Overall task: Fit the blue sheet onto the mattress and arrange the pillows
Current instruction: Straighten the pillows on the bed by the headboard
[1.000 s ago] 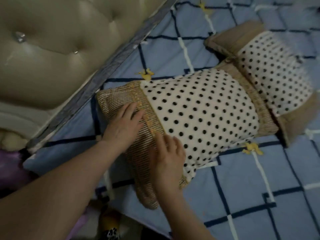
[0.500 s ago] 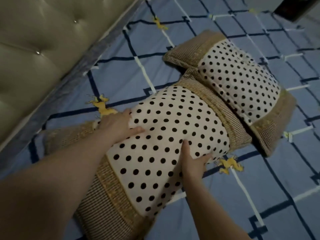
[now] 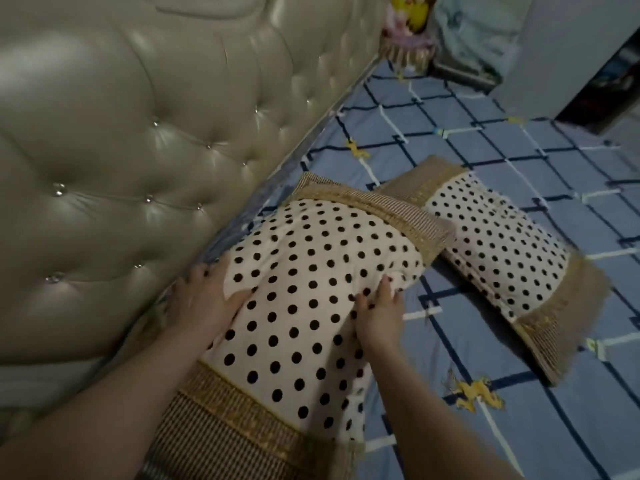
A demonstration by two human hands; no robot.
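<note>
We see a tufted beige headboard (image 3: 131, 161) w/ crystal studs on the left, dim light, and blurry clutter (image 3: 408, 26) at the far end.

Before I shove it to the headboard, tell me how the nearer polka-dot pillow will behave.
Probably soft: the nearer polka-dot pillow dimples under the right hand. Likely light and floppy, its far end lapping the second pillow. It should slide, perhaps bunching the blue sheet.
</note>
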